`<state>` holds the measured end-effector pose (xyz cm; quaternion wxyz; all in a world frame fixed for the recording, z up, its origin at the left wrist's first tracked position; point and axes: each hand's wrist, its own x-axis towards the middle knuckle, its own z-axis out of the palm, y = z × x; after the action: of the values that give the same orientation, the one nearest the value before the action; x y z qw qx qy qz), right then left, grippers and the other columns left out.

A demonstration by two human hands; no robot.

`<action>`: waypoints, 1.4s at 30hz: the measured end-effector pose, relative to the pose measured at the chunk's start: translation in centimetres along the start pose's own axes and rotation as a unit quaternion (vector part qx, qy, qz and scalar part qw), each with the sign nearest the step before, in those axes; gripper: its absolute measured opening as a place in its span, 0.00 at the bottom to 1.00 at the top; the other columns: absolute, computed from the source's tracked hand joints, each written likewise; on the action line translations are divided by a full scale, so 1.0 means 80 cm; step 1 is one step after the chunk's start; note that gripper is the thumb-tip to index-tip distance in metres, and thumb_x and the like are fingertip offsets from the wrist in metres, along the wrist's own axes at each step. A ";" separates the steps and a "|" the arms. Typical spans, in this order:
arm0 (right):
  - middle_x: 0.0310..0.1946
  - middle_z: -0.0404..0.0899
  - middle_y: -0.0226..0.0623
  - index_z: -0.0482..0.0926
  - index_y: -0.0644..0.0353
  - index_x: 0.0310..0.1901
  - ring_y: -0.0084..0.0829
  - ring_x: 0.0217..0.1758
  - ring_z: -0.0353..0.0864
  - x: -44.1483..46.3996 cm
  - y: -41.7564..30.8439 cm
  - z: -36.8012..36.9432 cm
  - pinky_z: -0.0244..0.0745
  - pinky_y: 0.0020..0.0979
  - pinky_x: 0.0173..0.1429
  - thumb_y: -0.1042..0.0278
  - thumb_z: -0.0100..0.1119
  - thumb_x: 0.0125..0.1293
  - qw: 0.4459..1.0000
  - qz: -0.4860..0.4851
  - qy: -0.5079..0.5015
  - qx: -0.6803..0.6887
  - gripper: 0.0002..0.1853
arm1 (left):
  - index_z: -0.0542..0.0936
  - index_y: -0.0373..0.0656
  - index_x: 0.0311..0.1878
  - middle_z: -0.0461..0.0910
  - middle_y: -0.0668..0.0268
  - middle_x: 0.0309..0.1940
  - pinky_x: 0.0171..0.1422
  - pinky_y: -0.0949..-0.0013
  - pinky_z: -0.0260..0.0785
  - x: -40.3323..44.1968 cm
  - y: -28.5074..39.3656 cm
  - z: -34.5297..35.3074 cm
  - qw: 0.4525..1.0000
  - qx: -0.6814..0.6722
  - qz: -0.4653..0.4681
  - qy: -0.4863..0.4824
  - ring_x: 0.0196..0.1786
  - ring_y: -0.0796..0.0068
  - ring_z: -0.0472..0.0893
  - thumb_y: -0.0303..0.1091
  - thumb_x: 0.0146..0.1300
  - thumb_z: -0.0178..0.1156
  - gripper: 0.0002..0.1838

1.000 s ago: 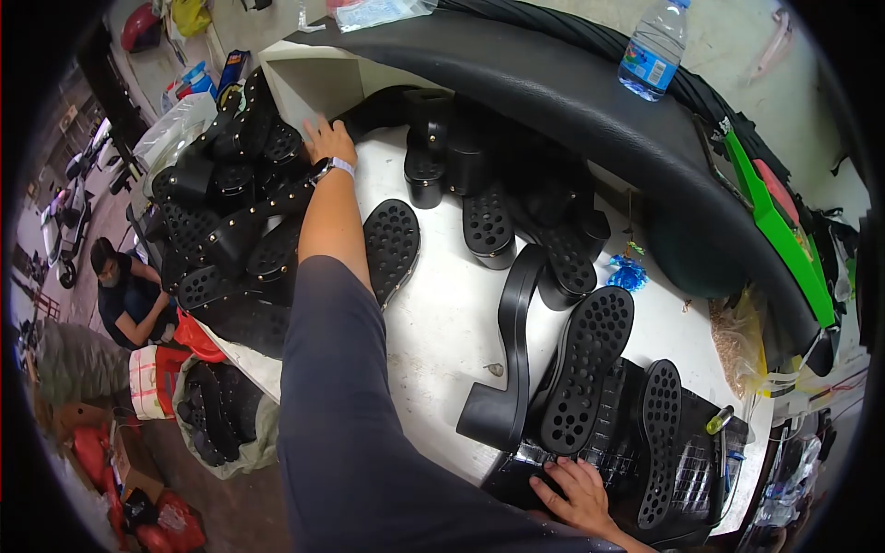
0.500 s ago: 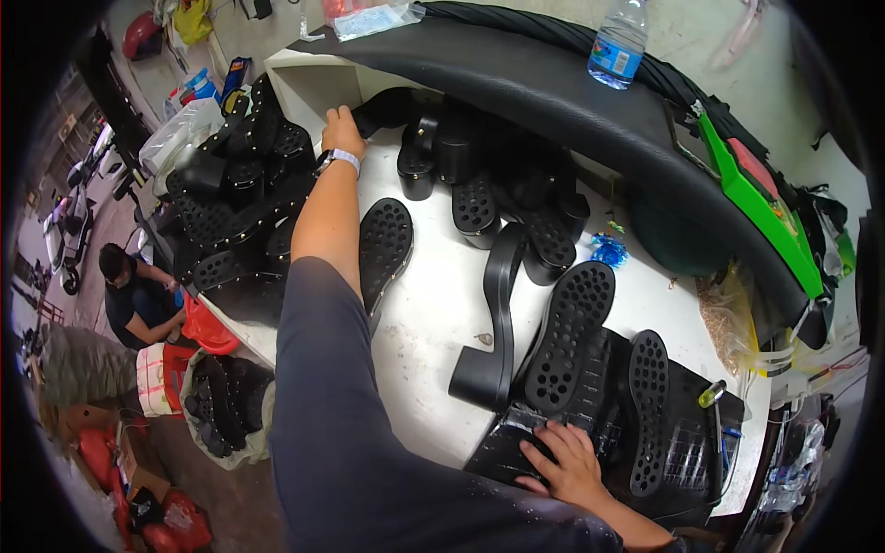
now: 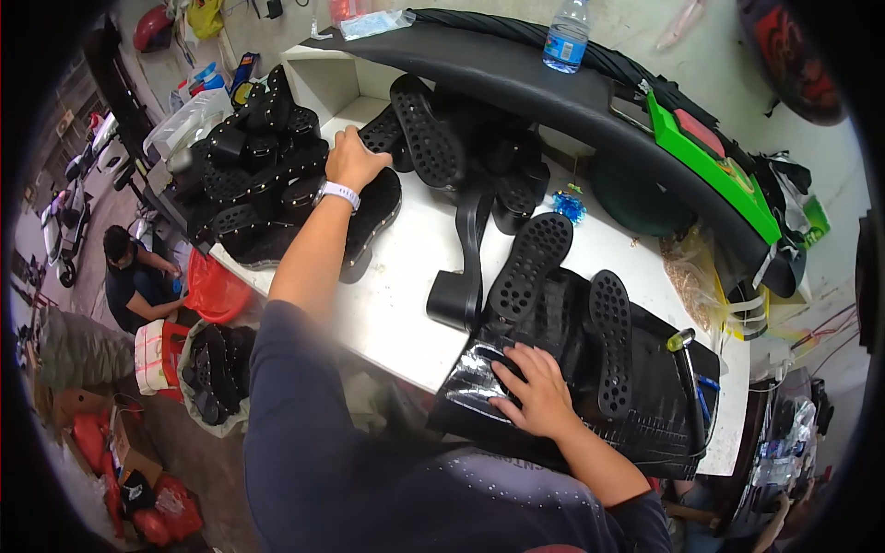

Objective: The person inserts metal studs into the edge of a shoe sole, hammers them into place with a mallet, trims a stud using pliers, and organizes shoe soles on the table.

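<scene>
My left hand (image 3: 355, 161), with a pale watch on its wrist, is closed at the near end of a black holed shoe sole (image 3: 380, 131) beside the shoe pile; its fingertips are partly hidden. Under that wrist lies a black studded piece (image 3: 376, 221) on the white table. Another holed sole (image 3: 429, 138) leans against the pile to the right. My right hand (image 3: 536, 392) rests flat, fingers spread, on a shiny black sheet (image 3: 479, 373). Beyond it are a holed sole (image 3: 532, 267), another sole (image 3: 610, 346) and a block-heeled shoe bottom (image 3: 461, 267).
Studded black shoes (image 3: 253, 147) are heaped at the table's left. A water bottle (image 3: 566, 41) stands on the padded ledge (image 3: 516, 78). A hammer (image 3: 687, 369) lies at right. On the floor at left, a person (image 3: 138, 281) sits by a red bag (image 3: 217, 286).
My view has shifted. My left hand has turned and come nearer, and holed soles now show beside it at the pile. The studded piece now lies under my wrist. My right hand stays on the sheet.
</scene>
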<state>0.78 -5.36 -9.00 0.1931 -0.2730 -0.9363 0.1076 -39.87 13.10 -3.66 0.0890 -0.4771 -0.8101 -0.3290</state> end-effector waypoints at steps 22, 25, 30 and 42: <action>0.53 0.75 0.46 0.79 0.62 0.51 0.47 0.61 0.71 -0.037 -0.017 -0.061 0.60 0.50 0.68 0.62 0.69 0.55 0.997 -0.019 0.059 0.051 0.22 | 0.65 0.27 0.64 0.74 0.41 0.57 0.62 0.58 0.67 -0.194 0.037 -0.094 0.961 -0.063 0.131 -0.233 0.59 0.48 0.75 0.65 0.49 0.66 0.52; 0.51 0.76 0.45 0.79 0.63 0.49 0.47 0.56 0.74 -0.059 -0.024 -0.075 0.67 0.45 0.63 0.64 0.69 0.53 0.995 -0.016 0.050 0.088 0.22 | 0.66 0.30 0.65 0.76 0.45 0.55 0.62 0.64 0.67 -0.172 0.030 -0.083 0.940 -0.176 0.108 -0.273 0.57 0.58 0.77 0.57 0.52 0.69 0.47; 0.47 0.79 0.45 0.80 0.67 0.47 0.47 0.48 0.79 -0.095 -0.044 -0.106 0.74 0.39 0.54 0.68 0.71 0.50 0.981 -0.023 0.025 0.190 0.22 | 0.74 0.33 0.56 0.81 0.53 0.47 0.54 0.67 0.70 -0.153 0.041 -0.115 0.881 -0.176 0.110 -0.426 0.48 0.65 0.79 0.51 0.52 0.72 0.36; 0.43 0.81 0.52 0.80 0.73 0.46 0.46 0.46 0.82 -0.149 -0.008 -0.142 0.75 0.38 0.54 0.67 0.68 0.54 0.965 0.115 0.156 0.176 0.21 | 0.76 0.29 0.53 0.80 0.46 0.45 0.55 0.61 0.70 -0.156 0.010 -0.111 0.837 -0.056 0.175 -0.515 0.49 0.52 0.80 0.67 0.60 0.55 0.41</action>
<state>14.48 -11.40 -2.11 0.3682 -0.3539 -0.8232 0.2478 -34.06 -1.05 -2.22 -0.3122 -0.7160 -0.6215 -0.0595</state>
